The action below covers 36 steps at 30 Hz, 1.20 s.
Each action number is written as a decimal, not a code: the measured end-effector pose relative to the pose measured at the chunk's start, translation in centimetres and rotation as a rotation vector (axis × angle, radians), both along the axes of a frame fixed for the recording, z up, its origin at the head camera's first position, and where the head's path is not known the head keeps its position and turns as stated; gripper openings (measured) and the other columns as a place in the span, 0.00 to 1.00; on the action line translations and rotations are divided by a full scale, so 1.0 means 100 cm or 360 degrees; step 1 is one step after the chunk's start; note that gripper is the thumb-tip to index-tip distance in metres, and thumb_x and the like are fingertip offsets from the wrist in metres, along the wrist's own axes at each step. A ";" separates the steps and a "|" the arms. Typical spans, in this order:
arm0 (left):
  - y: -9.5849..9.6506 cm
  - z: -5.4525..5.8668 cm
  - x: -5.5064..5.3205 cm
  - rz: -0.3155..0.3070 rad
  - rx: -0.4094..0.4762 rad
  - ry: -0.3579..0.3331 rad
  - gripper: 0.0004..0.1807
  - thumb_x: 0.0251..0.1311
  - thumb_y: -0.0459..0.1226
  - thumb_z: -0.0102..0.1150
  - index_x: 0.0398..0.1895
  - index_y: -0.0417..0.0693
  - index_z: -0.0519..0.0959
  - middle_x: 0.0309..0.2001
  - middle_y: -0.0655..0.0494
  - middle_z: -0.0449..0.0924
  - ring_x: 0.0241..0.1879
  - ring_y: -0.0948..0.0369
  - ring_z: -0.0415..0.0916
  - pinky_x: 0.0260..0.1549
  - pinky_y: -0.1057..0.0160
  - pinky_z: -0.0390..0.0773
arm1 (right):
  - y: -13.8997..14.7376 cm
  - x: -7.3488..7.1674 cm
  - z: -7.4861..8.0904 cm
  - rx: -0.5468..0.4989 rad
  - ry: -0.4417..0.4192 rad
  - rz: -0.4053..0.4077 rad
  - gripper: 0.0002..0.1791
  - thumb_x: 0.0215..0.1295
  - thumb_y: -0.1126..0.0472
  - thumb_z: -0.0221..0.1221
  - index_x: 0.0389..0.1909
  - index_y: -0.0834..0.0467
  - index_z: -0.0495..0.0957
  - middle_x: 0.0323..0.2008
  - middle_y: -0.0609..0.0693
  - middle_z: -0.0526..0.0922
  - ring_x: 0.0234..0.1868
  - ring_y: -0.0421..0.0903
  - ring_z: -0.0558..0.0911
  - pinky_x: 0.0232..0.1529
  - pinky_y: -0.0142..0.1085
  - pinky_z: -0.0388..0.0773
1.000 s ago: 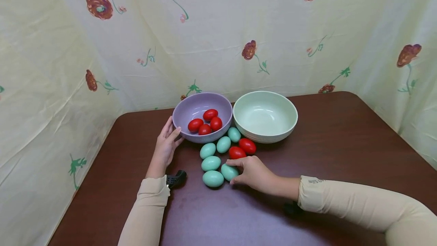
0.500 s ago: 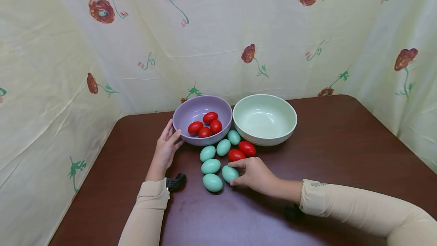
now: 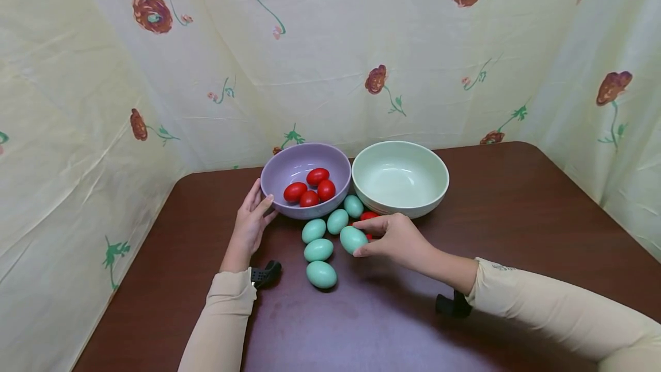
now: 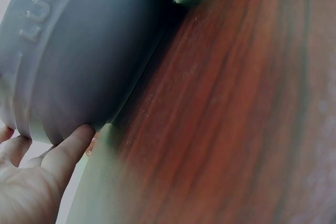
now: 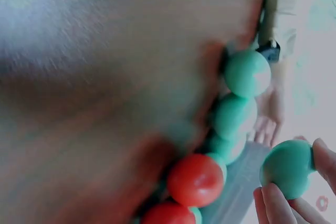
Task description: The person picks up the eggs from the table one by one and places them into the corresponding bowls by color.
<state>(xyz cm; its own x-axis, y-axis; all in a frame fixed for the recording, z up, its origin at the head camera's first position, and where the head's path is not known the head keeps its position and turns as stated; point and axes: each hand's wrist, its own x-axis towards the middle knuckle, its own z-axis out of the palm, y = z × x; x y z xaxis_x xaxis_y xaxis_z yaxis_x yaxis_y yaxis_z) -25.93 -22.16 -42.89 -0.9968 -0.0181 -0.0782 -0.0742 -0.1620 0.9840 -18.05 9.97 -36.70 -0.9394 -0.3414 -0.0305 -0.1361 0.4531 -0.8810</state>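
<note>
Between its thumb and fingers my right hand (image 3: 405,243) pinches a mint-green egg (image 3: 353,240), lifted above the table in front of two red eggs (image 5: 196,180) that it partly hides in the head view. My left hand (image 3: 250,225) rests against the left outer side of the purple bowl (image 3: 304,159), its fingers fairly straight along the wall. Several red eggs (image 3: 295,192) lie inside that bowl. Beside it, touching or nearly so, stands a pale green bowl (image 3: 400,179) with nothing in it. Several other mint-green eggs (image 3: 321,275) lie in a bent row before the bowls.
A dark brown wooden table (image 3: 496,200) carries everything. Floral curtains (image 3: 330,45) hang close behind its back edge and at the sides. Black straps (image 3: 266,274) sit at both wrists, below beige sleeves (image 3: 222,314).
My right hand has picked the mint-green egg up off the table and moved it away from me, toward the bowls. The left hand stays at the purple bowl.
</note>
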 end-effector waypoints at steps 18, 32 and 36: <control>-0.002 -0.002 -0.001 -0.0001 0.0005 0.0004 0.38 0.73 0.41 0.51 0.80 0.64 0.47 0.82 0.63 0.41 0.78 0.57 0.54 0.68 0.51 0.68 | 0.015 -0.020 0.030 -0.0083 -0.0010 -0.0106 0.29 0.53 0.56 0.74 0.58 0.58 0.81 0.52 0.55 0.87 0.55 0.50 0.86 0.48 0.28 0.83; -0.002 -0.002 -0.002 -0.0005 0.0021 0.0018 0.38 0.72 0.42 0.53 0.80 0.64 0.47 0.82 0.63 0.41 0.78 0.58 0.52 0.68 0.50 0.68 | 0.032 -0.046 0.045 0.0032 0.0062 -0.0281 0.31 0.54 0.49 0.73 0.60 0.53 0.81 0.55 0.52 0.85 0.63 0.48 0.79 0.45 0.21 0.75; -0.003 -0.003 -0.002 0.0004 0.0004 0.0010 0.38 0.72 0.42 0.53 0.80 0.65 0.47 0.81 0.63 0.41 0.78 0.57 0.52 0.67 0.51 0.69 | 0.037 -0.055 0.045 0.0019 0.0023 -0.0341 0.32 0.53 0.48 0.73 0.60 0.52 0.80 0.56 0.52 0.85 0.63 0.47 0.78 0.51 0.26 0.74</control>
